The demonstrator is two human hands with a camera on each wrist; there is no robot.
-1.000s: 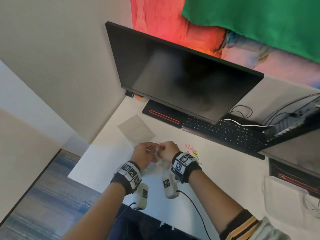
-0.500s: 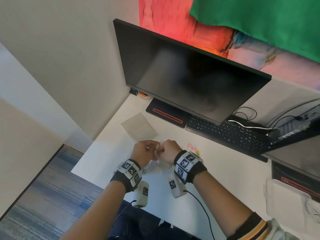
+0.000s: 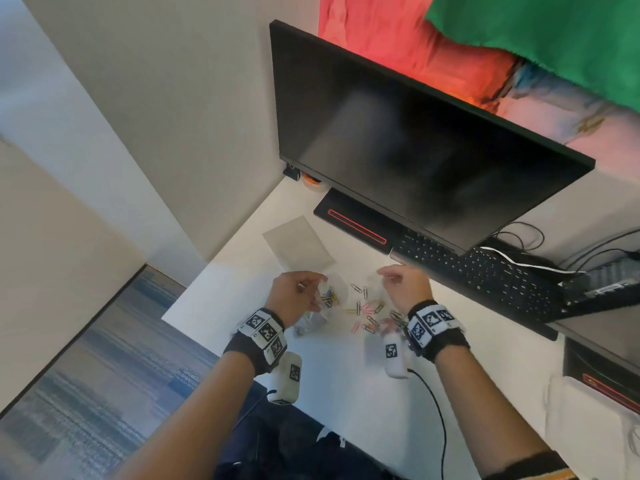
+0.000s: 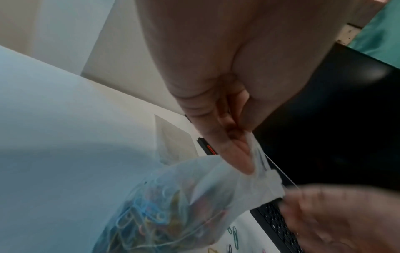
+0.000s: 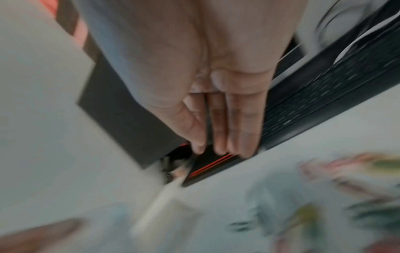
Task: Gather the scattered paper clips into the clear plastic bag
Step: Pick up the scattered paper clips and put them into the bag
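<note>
A clear plastic bag (image 3: pixel 327 296) with several coloured paper clips inside hangs from my left hand (image 3: pixel 317 289), just above the white table (image 3: pixel 346 375). In the left wrist view the thumb and fingers of that hand (image 4: pixel 240 154) pinch the bag (image 4: pixel 173 205) at its top. Several loose paper clips (image 3: pixel 367 311) lie scattered on the table between my hands and under my right wrist. My right hand (image 3: pixel 389 277) hovers over them, apart from the bag. Its fingers (image 5: pixel 219 133) are straight and hold nothing; that view is blurred.
A black keyboard (image 3: pixel 485 275) lies close behind my right hand, under a dark monitor (image 3: pixel 415 133) on a black base (image 3: pixel 353 223). A grey flat sheet (image 3: pixel 298 247) lies behind my left hand. A white container (image 3: pixel 588 417) and cables are at the right.
Both hands were together at the bag's top. Now my right hand has let go and moved right, over the loose clips. My left hand keeps the bag.
</note>
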